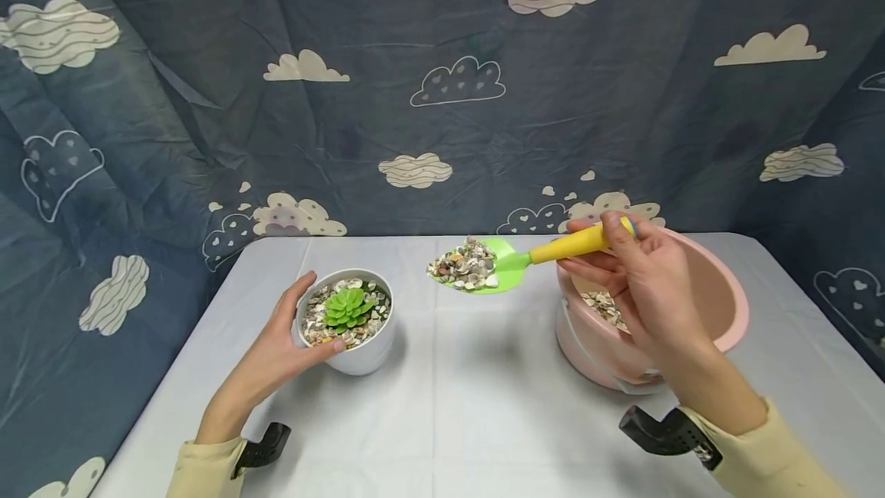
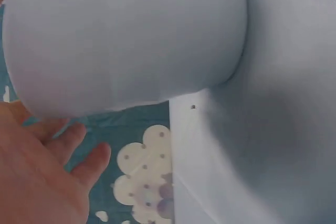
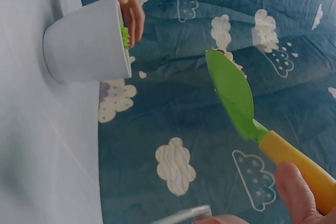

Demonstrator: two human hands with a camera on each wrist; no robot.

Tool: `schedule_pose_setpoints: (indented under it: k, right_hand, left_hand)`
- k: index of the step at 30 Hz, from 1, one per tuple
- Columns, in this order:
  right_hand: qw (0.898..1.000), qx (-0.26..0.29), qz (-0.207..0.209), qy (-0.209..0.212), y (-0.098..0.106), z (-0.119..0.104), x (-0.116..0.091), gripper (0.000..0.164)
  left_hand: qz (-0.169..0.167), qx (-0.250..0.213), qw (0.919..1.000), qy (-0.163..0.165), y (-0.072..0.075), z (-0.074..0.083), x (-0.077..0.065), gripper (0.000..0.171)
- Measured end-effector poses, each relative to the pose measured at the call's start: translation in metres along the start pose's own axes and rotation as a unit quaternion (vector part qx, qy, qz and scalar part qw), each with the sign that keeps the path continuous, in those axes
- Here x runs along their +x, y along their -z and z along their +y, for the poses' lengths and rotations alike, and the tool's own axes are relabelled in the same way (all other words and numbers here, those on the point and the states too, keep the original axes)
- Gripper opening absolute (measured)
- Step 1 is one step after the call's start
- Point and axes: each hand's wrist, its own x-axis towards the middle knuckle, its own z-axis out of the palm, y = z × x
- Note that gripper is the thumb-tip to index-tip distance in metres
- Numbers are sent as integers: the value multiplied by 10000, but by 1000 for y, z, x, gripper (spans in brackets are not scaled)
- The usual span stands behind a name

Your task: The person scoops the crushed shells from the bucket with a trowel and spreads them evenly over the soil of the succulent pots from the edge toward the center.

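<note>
My right hand (image 1: 653,283) grips the yellow handle of a small garden trowel (image 1: 510,266), held level above the table. A heap of pebble-like bits (image 1: 470,263), grey, white and brown, lies on its green blade. To the left, a white flowerpot (image 1: 362,356) stands on the table, holding a green succulent (image 1: 347,308) amid similar bits. My left hand (image 1: 283,336) holds the pot at its rim, thumb on the near side and fingers around the far left. From the right wrist, the blade's green underside shows, with the pot beyond.
A pink bucket (image 1: 726,290) with a pale handle stands at the right, partly behind my right hand, with more bits inside. White cloth (image 1: 442,421) covers the table. Behind hangs a dark blue curtain (image 1: 387,121) with cloud prints.
</note>
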Motion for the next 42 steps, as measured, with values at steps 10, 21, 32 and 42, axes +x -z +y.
schedule_pose_setpoints:
  k: [10, 21, 32, 42]
  right_hand:
    - [9998, -141, 43, -167, -9, 11, 1, 34]
    - [9987, -229, 55, -452, -23, 24, 6, 33]
    - [9971, -350, 191, -653, -40, 48, 13, 37]
    - [9978, -284, 284, -521, -50, 71, 24, 33]
  left_hand:
    - [-298, -735, 9967, 175, -4, -18, 2, 107]
    - [-105, -958, 9953, -42, -10, -22, 2, 106]
    - [-44, -1353, 9907, -115, -14, -27, 3, 104]
    - [-48, -1617, 9868, -84, -15, -29, 5, 103]
